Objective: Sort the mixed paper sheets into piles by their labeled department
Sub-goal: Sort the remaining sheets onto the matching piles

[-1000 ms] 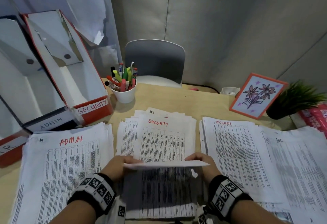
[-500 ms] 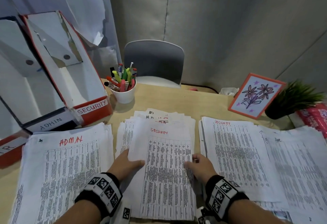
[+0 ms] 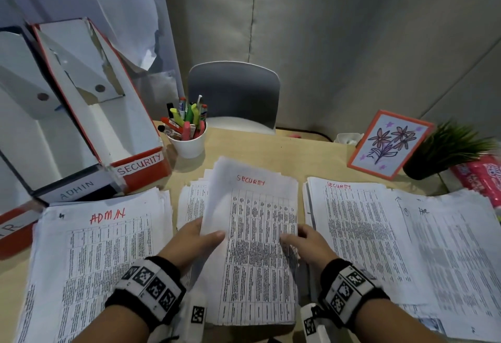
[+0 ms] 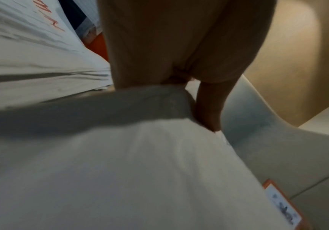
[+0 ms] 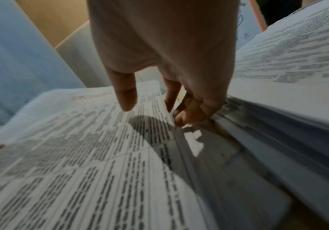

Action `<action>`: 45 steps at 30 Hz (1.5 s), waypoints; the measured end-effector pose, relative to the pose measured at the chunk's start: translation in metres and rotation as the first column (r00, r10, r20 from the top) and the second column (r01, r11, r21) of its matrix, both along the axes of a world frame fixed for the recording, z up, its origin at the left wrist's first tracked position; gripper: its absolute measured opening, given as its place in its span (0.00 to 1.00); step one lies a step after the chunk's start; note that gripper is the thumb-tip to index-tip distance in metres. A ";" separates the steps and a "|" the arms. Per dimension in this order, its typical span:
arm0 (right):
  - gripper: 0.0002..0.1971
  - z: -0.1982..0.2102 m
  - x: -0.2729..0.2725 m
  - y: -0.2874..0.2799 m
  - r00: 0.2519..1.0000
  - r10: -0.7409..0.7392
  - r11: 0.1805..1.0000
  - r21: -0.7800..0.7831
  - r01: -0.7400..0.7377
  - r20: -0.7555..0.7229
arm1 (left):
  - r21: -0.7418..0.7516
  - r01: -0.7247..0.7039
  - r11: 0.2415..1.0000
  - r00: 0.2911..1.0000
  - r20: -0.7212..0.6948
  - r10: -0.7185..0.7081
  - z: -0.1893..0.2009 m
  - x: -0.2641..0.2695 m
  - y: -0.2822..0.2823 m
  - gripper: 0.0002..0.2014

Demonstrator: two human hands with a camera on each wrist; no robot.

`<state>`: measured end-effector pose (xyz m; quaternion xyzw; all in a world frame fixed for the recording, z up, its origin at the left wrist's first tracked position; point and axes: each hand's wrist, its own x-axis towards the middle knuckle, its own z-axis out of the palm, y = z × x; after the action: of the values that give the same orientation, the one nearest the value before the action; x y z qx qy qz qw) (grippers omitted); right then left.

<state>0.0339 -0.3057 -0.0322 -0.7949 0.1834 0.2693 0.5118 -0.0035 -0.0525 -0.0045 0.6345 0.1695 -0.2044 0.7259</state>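
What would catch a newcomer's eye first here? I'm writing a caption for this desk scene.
Most likely the paper piles across the table's near edge: the ADMIN pile at left, a SECURITY pile at right, and between them the SECURITY sheet that the left hand grips, the right hand at its other edge. Then the colour behind: the cup of markers and the flower picture.
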 end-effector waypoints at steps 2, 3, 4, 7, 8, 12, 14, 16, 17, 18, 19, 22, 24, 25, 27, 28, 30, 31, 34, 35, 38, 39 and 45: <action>0.23 0.011 0.005 -0.001 1.000 0.002 0.991 0.132 0.000 -0.012 | 0.053 0.073 0.996 0.994 0.074 -0.077 0.015 0.005 0.007 0.20; 0.18 0.018 0.007 0.000 1.000 -0.012 0.979 0.204 0.015 -0.013 | 0.071 0.100 0.992 0.990 0.093 -0.107 0.022 0.007 0.010 0.26; 0.14 0.025 0.008 0.000 0.999 -0.039 0.964 0.264 0.037 0.003 | 0.084 0.108 0.991 0.987 0.110 -0.117 0.029 0.008 0.013 0.30; 0.08 0.049 0.013 0.003 0.968 -0.144 0.930 0.362 0.061 0.207 | 0.181 0.036 0.983 0.976 0.204 -0.073 0.051 0.009 0.016 0.22; 0.08 0.059 0.013 0.005 0.938 -0.154 0.938 0.344 0.039 0.311 | 0.220 -0.035 0.975 0.969 0.245 -0.020 0.057 0.009 0.016 0.15; 0.07 0.083 0.005 0.017 0.778 -0.066 0.985 0.166 -0.050 0.625 | 0.369 -0.332 0.868 0.905 0.383 0.184 0.059 0.009 0.012 0.09; 0.08 0.082 -0.003 0.022 0.738 0.010 0.991 0.090 -0.096 0.674 | 0.335 -0.372 0.866 0.892 0.387 0.233 0.054 0.008 0.007 0.11; 0.10 0.072 -0.008 0.025 0.756 0.111 0.988 0.008 -0.152 0.645 | 0.333 -0.341 0.879 0.911 0.347 0.222 0.046 0.005 0.002 0.14; 0.12 0.065 -0.010 0.026 0.780 0.164 0.982 -0.026 -0.186 0.603 | 0.343 -0.302 0.889 0.929 0.317 0.193 0.041 0.003 -0.001 0.16; 0.14 0.058 -0.012 0.026 0.801 0.214 0.974 -0.058 -0.220 0.559 | 0.353 -0.261 0.898 0.943 0.291 0.159 0.036 0.002 -0.003 0.17; 0.16 0.051 -0.012 0.026 0.811 0.257 0.965 -0.088 -0.249 0.525 | 0.365 -0.227 0.903 0.955 0.267 0.132 0.032 0.000 -0.005 0.18; 0.17 0.044 -0.016 0.026 0.819 0.320 0.945 -0.102 -0.310 0.476 | 0.367 -0.168 0.915 0.971 0.222 0.089 0.025 -0.006 -0.008 0.14; 0.14 0.045 -0.015 0.024 0.825 0.287 0.956 -0.086 -0.282 0.486 | 0.374 -0.150 0.915 0.975 0.211 0.073 0.024 -0.007 -0.007 0.14; 0.13 0.048 -0.013 0.022 0.841 0.232 0.971 -0.060 -0.232 0.489 | 0.391 -0.146 0.909 0.975 0.215 0.064 0.024 -0.006 -0.005 0.14; 0.08 0.053 -0.008 0.015 0.870 0.067 0.996 0.019 -0.088 0.488 | 0.432 -0.155 0.888 0.968 0.245 0.049 0.025 -0.003 -0.003 0.14; 0.06 0.057 -0.006 0.009 0.872 -0.003 0.999 0.035 -0.016 0.490 | 0.451 -0.154 0.879 0.965 0.260 0.036 0.027 0.000 -0.004 0.14; 0.03 0.064 -0.001 -0.005 0.864 -0.104 0.995 0.045 0.094 0.493 | 0.452 -0.111 0.885 0.963 0.269 -0.017 0.029 0.008 -0.010 0.14; 0.06 0.065 0.003 -0.014 0.865 -0.135 0.990 0.037 0.134 0.482 | 0.444 -0.056 0.895 0.965 0.254 -0.066 0.029 0.013 -0.016 0.14; 0.13 0.052 0.015 -0.051 0.904 -0.118 0.981 -0.095 0.171 0.412 | 0.435 0.183 0.882 0.954 0.139 -0.266 0.026 0.029 -0.044 0.10; 0.10 0.047 0.017 -0.064 0.919 -0.101 0.978 -0.131 0.162 0.382 | 0.425 0.263 0.866 0.940 0.089 -0.329 0.024 0.034 -0.055 0.08; 0.07 0.039 0.018 -0.101 0.938 -0.089 0.956 -0.235 0.174 0.335 | 0.379 0.408 0.831 0.902 -0.029 -0.430 0.019 0.047 -0.092 0.11; 0.08 0.039 0.016 -0.112 0.938 -0.089 0.948 -0.261 0.183 0.335 | 0.378 0.427 0.822 0.895 -0.045 -0.444 0.017 0.051 -0.103 0.10; 0.07 0.035 0.007 -0.174 0.956 -0.066 0.873 -0.447 0.195 0.287 | 0.458 0.450 0.767 0.878 -0.070 -0.474 0.003 0.070 -0.159 0.12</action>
<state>0.0408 -0.4797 0.0024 -0.9094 0.2274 0.0734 0.3404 0.0662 -0.2114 -0.0013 0.8151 0.0335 -0.3145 0.4854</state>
